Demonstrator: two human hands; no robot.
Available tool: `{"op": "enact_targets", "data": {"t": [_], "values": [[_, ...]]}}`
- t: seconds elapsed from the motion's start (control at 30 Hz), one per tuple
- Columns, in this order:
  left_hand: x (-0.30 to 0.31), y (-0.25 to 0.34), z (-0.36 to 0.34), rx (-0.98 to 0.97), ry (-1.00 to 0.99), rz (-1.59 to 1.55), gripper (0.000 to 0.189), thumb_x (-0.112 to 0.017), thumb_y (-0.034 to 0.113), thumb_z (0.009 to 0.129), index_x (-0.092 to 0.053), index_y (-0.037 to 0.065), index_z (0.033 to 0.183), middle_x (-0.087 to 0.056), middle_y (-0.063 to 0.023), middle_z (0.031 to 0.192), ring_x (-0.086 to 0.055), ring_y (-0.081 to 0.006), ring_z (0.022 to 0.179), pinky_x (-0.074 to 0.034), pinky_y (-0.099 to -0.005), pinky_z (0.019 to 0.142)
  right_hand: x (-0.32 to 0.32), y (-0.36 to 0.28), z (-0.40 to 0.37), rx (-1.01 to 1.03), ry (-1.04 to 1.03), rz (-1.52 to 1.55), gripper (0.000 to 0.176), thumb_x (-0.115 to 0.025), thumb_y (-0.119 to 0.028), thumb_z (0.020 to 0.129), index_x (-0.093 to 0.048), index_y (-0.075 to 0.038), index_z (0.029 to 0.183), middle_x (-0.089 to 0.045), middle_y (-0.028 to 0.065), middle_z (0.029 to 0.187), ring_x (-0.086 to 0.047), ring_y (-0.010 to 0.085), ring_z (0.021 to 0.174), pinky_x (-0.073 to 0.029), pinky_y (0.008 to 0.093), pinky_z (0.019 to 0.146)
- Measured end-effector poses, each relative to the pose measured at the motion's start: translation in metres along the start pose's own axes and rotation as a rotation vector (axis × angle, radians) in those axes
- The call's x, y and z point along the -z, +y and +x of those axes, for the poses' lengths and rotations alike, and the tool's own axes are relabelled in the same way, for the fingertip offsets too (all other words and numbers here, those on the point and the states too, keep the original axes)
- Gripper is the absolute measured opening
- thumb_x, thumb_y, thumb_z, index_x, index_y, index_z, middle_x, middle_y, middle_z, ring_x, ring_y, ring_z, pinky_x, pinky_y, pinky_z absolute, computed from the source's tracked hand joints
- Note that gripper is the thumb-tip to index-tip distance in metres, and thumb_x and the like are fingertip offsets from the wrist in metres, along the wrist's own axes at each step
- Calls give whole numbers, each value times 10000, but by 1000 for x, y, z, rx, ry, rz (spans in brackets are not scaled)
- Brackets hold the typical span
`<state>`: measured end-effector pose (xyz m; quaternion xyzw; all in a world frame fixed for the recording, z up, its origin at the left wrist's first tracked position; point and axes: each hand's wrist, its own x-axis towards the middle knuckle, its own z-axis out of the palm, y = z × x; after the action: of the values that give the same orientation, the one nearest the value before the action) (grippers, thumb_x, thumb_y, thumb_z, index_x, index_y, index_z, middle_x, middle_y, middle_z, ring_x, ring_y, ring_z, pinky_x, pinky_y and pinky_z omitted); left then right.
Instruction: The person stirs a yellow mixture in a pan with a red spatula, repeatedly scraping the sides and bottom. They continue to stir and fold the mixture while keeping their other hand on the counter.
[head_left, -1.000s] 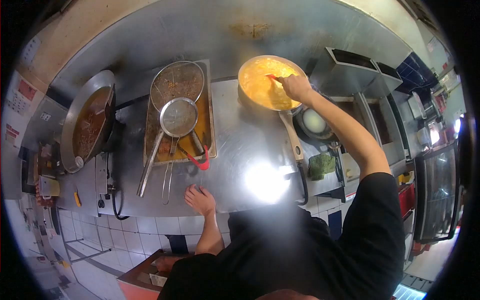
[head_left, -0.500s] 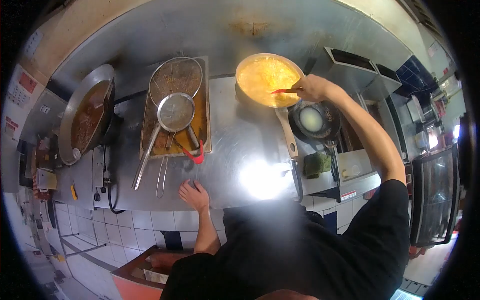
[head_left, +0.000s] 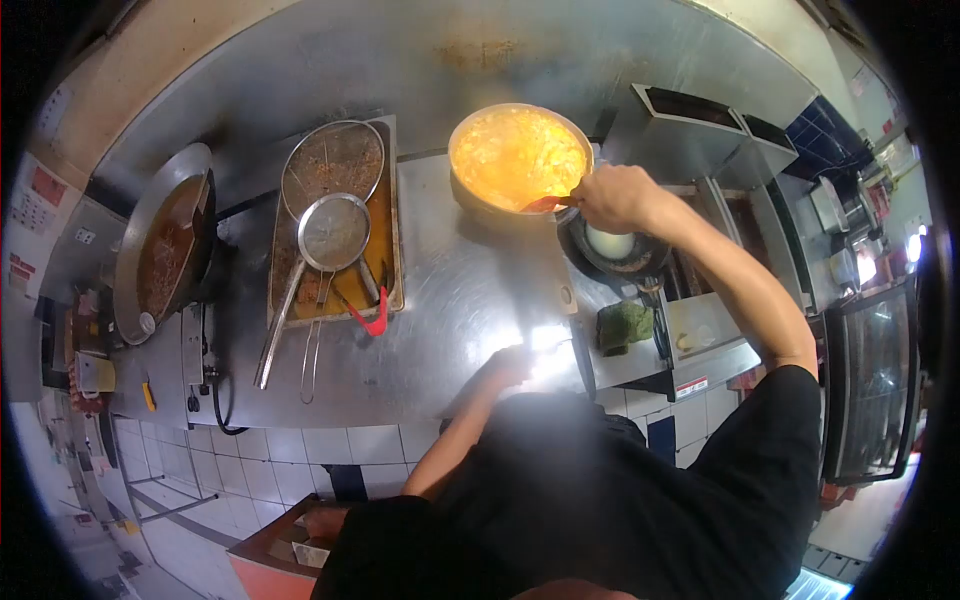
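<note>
My right hand is closed around the handle of a red spatula. The spatula's head touches the near right rim of a cream-coloured pan. Bubbly yellow liquid or egg fills that pan, and its pale handle points toward me. Over the steel counter, close to my body, is my left hand. Glare and motion blur hide its fingers. Beneath my right wrist sits a dark small pan with a whitish round thing in it.
Left of the cream pan, a wide mesh strainer and a smaller sieve lie across an oily tray, with red-ended tongs. A large wok of brown oil stands far left. A green sponge-like pad lies right.
My left hand has moved right along the counter's near edge. My right hand has shifted slightly down, bringing the spatula from inside the pan to its near right rim.
</note>
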<state>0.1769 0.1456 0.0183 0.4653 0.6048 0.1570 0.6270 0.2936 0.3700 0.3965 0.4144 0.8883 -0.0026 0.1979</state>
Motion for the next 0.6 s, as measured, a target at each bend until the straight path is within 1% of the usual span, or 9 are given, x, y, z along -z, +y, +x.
{"op": "enact_targets", "data": {"t": [0.1,0.13,0.23,0.27,0.37,0.43,0.5,0.53,0.6], "values": [[2,14,-13,89,-101,-370,566,-534,467,1123,-644,43,1480,-732,-103,1396,-739,-244,1147,-603,-399,908,-23,0,18,26,56,28,276,-619,-180,957,-821,-32,1074,-798,254,1051,-792,417,1008,-633,522,861],[3,16,-23,52,-133,-464,541,-552,429,1122,-621,69,1520,-720,-90,1412,-706,-222,1170,-556,-388,992,-29,-2,22,35,118,47,265,-626,-180,953,-818,-31,1056,-798,251,1024,-796,411,978,-635,518,839],[-6,29,-48,-71,-122,-633,509,-556,396,1126,-623,89,1526,-700,-70,1439,-670,-196,1186,-532,-360,1015,-48,-4,40,74,213,77,239,-641,-173,938,-814,-27,1013,-797,241,953,-803,398,887,-640,508,771],[-10,38,-49,-43,-117,-633,508,-601,393,1119,-613,108,1539,-690,-57,1445,-644,-172,1188,-519,-337,1003,-55,-3,48,91,269,71,231,-642,-166,933,-815,-30,1004,-795,237,933,-804,396,872,-638,508,757],[-37,-26,8,-101,-221,-724,533,-655,414,1100,-602,116,1538,-690,-56,1444,-642,-158,1143,-518,-332,960,-62,-3,70,109,339,66,220,-643,-156,928,-817,-38,991,-795,230,913,-806,388,857,-636,504,738],[-43,-17,7,-82,-202,-789,544,-674,420,1092,-597,113,1535,-695,-52,1438,-637,-149,1115,-515,-311,927,-69,0,89,103,357,66,217,-643,-153,928,-819,-43,987,-796,228,913,-807,382,858,-636,499,734],[-42,-11,5,-65,-183,-849,557,-693,426,1084,-591,111,1531,-699,-47,1433,-631,-140,1087,-511,-290,894,-73,3,109,113,381,17,311,-617,-165,948,-791,-97,1197,-772,209,838,-780,381,766,-614,507,667],[-41,-9,5,-83,-177,-859,536,-689,416,1087,-597,102,1512,-705,-43,1428,-628,-129,1068,-507,-263,857,-72,5,116,108,384,19,311,-617,-165,948,-791,-97,1197,-772,209,838,-780,381,766,-614,507,667],[-37,-3,4,-96,-172,-865,515,-686,406,1091,-604,94,1493,-711,-38,1422,-624,-118,1048,-504,-237,820,-70,4,127,74,387,42,243,-620,-181,964,-827,-57,995,-812,207,948,-814,365,897,-640,478,775]]}}
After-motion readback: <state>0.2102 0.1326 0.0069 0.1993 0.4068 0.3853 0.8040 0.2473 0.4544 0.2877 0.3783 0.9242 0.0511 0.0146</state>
